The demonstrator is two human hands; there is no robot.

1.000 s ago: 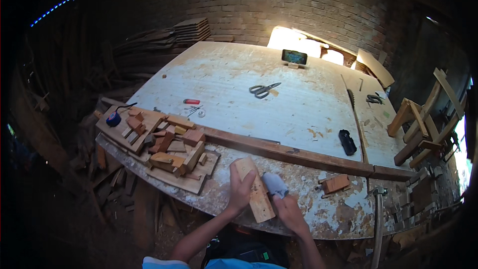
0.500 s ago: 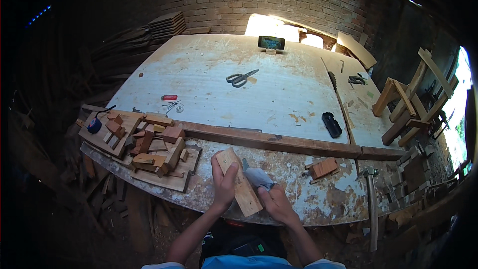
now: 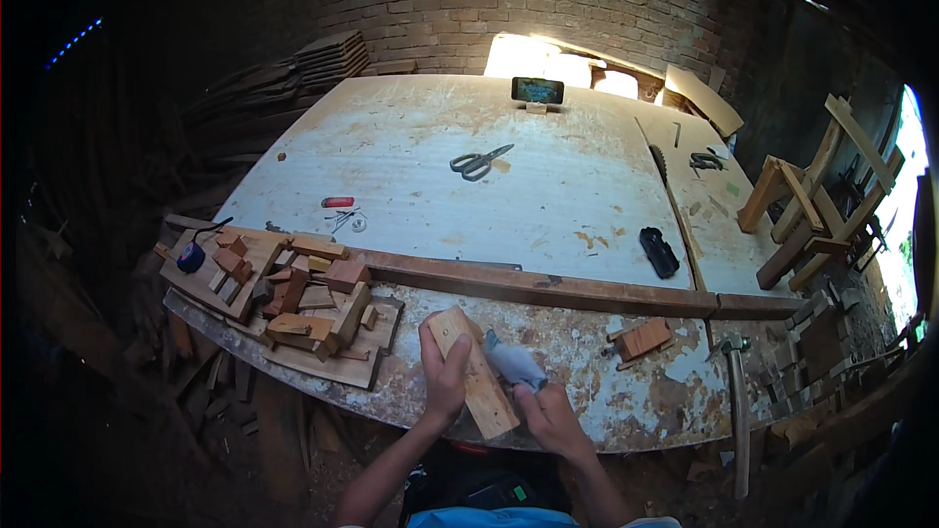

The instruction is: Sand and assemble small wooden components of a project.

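My left hand point(image 3: 446, 383) is closed around a pale wooden block point(image 3: 476, 376), its thumb lying across the upper face. The block is long, tilted, and held above the bench's near edge; small dark spots mark its face. In my right hand point(image 3: 554, 420), just right of the block, is a crumpled pale grey-blue sheet point(image 3: 517, 365). Whether it is cloth or sandpaper I cannot tell. The sheet hangs close beside the block's right side. To the left, a heap of small wooden offcuts point(image 3: 305, 303) rests on boards.
A long wooden beam point(image 3: 533, 287) crosses the bench. Beyond it lie scissors point(image 3: 479, 164), a red lighter point(image 3: 337, 202), a black case point(image 3: 658, 252) and a propped phone point(image 3: 537, 90). At right are a reddish block point(image 3: 644, 338), a hammer point(image 3: 737, 401) and a wooden frame point(image 3: 807, 200).
The whole view has shifted slightly, with the bench sitting a little lower. Both hands keep their hold; the pale sheet stands slightly more spread beside the block.
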